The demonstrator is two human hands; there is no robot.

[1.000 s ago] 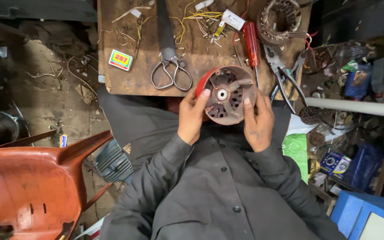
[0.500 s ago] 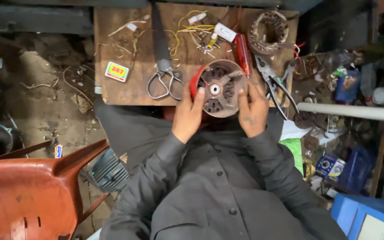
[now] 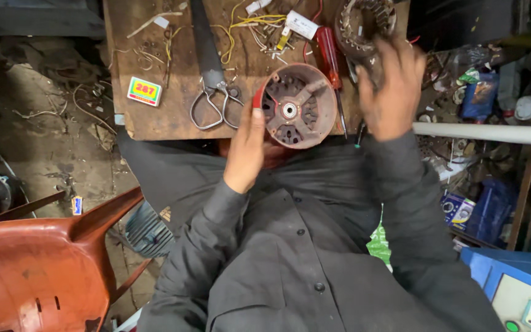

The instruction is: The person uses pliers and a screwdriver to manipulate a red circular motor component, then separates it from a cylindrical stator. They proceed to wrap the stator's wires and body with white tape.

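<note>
**Bench and hands — one moment at the wooden board**

Item: round reddish motor housing (image 3: 297,106), spoked inside with a pale hub at its centre. It stands at the near edge of the wooden board (image 3: 155,117), open face toward the person.

Left hand (image 3: 245,147) — pressed flat against the housing's left rim, fingers straight, thumb touching the red edge. It steadies the piece rather than closing round it.

Right hand (image 3: 391,86) — lifted off the housing and blurred, fingers spread loosely above the board's right side, just in front of a wound stator ring (image 3: 364,24). Whether it touches the ring cannot be told; it grips nothing visible.

On the board: large metal shears (image 3: 211,80) left of the housing, a red-handled screwdriver (image 3: 328,49) just right of it, yellow wires (image 3: 259,21) toward the far edge, a small coloured box (image 3: 144,91) near the left side.

Around: an orange plastic chair (image 3: 38,264) at the person's left, a white pipe (image 3: 493,132) crossing at the right.
</note>
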